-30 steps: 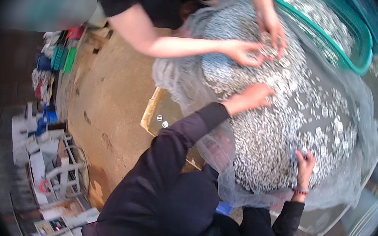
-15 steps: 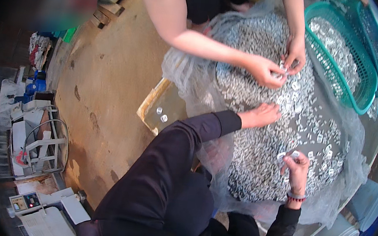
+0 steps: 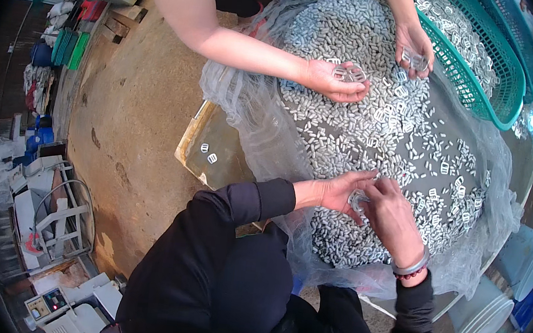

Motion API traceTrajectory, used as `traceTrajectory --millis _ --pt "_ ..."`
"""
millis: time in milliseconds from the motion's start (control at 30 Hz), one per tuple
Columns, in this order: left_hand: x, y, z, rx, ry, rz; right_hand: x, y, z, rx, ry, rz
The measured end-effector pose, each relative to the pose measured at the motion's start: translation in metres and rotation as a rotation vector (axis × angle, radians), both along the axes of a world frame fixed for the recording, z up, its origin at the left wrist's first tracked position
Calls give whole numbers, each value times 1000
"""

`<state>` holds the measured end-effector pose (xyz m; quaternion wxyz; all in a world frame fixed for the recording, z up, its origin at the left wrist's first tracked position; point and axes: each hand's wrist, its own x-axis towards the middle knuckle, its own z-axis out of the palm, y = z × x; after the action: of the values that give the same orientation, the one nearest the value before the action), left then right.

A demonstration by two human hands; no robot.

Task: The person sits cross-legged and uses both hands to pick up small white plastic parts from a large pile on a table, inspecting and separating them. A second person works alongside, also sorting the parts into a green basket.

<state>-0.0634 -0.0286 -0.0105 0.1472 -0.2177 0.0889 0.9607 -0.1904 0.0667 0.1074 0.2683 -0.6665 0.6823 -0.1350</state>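
Note:
My left hand (image 3: 339,193) is half curled, palm up, over the near part of a pile of small silver-grey pellets (image 3: 331,228). Clear-edged metal slide buckles (image 3: 357,202) lie in its fingers. From the right, my right hand (image 3: 397,220) meets it, fingers bent and pressed together beside the buckles; what its fingertips pinch is hidden. More silver slide buckles (image 3: 459,183) lie scattered among the pellets. Across the pile, a co-worker's hand (image 3: 334,82) holds several buckles on its palm, and the co-worker's other hand (image 3: 415,46) cups more.
Translucent plastic sheeting (image 3: 237,108) surrounds the pile. A green basket (image 3: 512,114) of buckles stands at the far right. Pale buckets (image 3: 482,313) stand at the lower right. To the left, a shallow tray (image 3: 233,147) bears two buckles; machine parts (image 3: 60,210) stand beyond the brown floor.
My right hand has moved left and my left hand has come back nearer, so the two now meet. The co-worker's hands have parted and turned palm up, showing buckles. The view has shifted slightly.

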Motion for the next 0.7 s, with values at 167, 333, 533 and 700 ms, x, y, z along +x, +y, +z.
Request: traceTrajectory --millis 167,333,533,700 --pt "0 -18 1 38 -266 173 -17 -32 28 -64 170 203" --pt "13 -60 -25 55 -51 216 -84 -59 -27 400 262 -83" --pt "29 -79 -27 -59 -196 420 -101 -107 -186 49 221 -656" --pt "44 -116 -12 -259 -118 353 -30 -75 -197 -237 -105 -732"
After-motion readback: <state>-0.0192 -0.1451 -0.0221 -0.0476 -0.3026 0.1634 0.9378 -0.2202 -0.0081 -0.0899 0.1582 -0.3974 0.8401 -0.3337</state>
